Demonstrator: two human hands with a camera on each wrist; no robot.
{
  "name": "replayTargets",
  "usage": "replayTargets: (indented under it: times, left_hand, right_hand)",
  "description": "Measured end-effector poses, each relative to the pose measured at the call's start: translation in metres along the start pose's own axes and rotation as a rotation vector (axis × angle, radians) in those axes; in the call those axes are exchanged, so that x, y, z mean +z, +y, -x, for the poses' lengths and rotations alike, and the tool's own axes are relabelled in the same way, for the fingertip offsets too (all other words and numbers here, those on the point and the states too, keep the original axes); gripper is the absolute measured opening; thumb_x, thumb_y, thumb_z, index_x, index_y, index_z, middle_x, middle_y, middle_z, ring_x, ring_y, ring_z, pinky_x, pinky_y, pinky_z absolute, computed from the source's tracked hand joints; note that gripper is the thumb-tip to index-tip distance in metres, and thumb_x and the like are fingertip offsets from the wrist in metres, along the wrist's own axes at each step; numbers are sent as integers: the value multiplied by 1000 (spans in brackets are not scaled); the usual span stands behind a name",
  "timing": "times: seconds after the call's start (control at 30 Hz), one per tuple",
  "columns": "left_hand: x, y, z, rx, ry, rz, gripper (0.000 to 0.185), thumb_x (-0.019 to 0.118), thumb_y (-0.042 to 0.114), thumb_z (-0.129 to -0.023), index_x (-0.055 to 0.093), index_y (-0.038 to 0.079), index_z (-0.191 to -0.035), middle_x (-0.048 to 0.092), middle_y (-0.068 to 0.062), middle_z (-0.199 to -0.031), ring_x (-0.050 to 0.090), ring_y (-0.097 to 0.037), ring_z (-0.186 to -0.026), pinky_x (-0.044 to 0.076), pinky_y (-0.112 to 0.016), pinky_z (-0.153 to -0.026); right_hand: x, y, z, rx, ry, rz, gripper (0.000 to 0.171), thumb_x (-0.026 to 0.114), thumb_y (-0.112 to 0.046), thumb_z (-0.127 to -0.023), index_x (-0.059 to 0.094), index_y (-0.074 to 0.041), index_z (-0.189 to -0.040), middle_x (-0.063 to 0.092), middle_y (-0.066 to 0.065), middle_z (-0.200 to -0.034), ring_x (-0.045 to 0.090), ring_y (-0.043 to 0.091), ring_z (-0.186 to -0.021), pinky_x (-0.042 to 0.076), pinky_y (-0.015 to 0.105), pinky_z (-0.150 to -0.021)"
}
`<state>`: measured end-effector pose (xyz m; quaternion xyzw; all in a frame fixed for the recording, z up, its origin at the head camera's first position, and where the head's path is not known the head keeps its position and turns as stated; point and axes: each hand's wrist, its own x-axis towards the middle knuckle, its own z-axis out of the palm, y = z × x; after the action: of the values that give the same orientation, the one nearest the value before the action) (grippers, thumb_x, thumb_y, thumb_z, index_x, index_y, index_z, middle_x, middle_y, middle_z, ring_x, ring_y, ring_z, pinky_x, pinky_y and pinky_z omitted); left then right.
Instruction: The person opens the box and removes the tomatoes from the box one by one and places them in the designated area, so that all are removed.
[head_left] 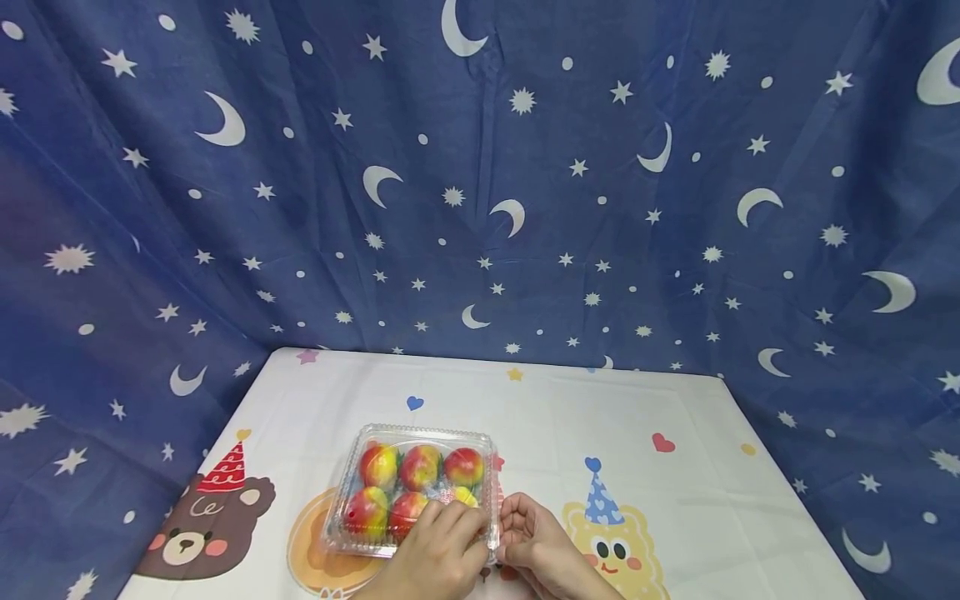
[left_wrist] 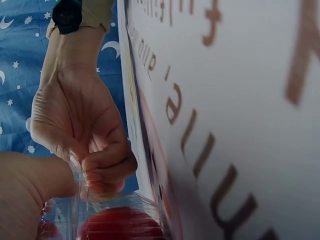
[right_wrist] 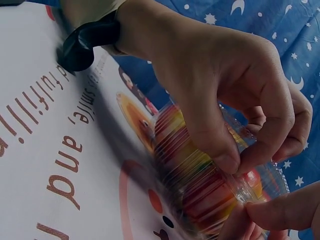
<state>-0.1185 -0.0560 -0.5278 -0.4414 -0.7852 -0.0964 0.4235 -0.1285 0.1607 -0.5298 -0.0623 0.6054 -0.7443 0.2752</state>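
Clear plastic clamshell box (head_left: 417,487): thin, glossy, ribbed walls and a crimped rim; rectangular with rounded corners; lid down over the contents. It sits on the tablecloth near the table's front edge, partly over a printed orange disc.
Contents: six round fruit-shaped pieces (head_left: 421,467), smooth, banded red, yellow and green, in two rows of three inside the box.
Left hand (head_left: 438,554): at the box's near right corner, fingers curled; thumb and forefinger pinch the clear rim, as the right wrist view shows (right_wrist: 235,100).
Right hand (head_left: 542,546): just right of the box, touching the same corner; fingers folded, thumb pressed against them, pinching the thin plastic edge in the left wrist view (left_wrist: 82,130).
Tablecloth (head_left: 675,500): white, smooth, printed with hearts, stars, a brown bear in a striped party hat (head_left: 204,521) left of the box, a yellow figure in a blue hat (head_left: 611,542) right of it.
Backdrop (head_left: 480,183): dark blue cloth, creased, with white moons and stars, behind the box.
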Motion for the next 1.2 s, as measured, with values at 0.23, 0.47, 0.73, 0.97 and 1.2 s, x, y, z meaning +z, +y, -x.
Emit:
replayTargets:
  times: [0.23,0.47,0.73,0.97,1.2]
  left_hand:
    - [2,-2,-1,56,24,-33,23,57,21,-99,60,20,-76,68,2,-108,59,-14,-93,41,-25,-74]
    - [2,-3,-6,100,108,-46,33,52,16,-106,57,18,-73,68,2,-102,57,-13,-85,39,-24,-68]
    - [4,-6,-10,130,181,-66,40,47,11,-109,55,17,-70,67,0,-98,57,-14,-82,39,-25,-65]
    - [6,-5,-8,119,163,-71,37,48,13,-108,58,16,-73,68,0,-100,59,-16,-85,38,-25,-66]
    - [9,-4,-5,112,160,-68,32,52,15,-105,59,16,-74,68,0,-101,58,-17,-86,37,-25,-67]
  right_hand:
    - [1,-1,1,6,8,-8,44,65,12,-79,44,-3,-115,54,2,-95,57,8,-74,51,24,-60]
    - [1,0,1,-3,9,3,44,64,13,-79,44,-3,-115,54,2,-95,56,8,-73,49,22,-59]
    - [5,-4,3,-1,28,8,45,62,14,-77,44,-2,-114,53,2,-94,55,7,-72,48,22,-58]
    - [7,-7,4,-4,40,6,44,62,14,-77,44,-2,-113,52,2,-93,54,7,-72,44,21,-58]
    - [7,-5,3,-15,54,25,45,61,15,-74,45,-2,-112,52,2,-92,54,7,-72,43,20,-59]
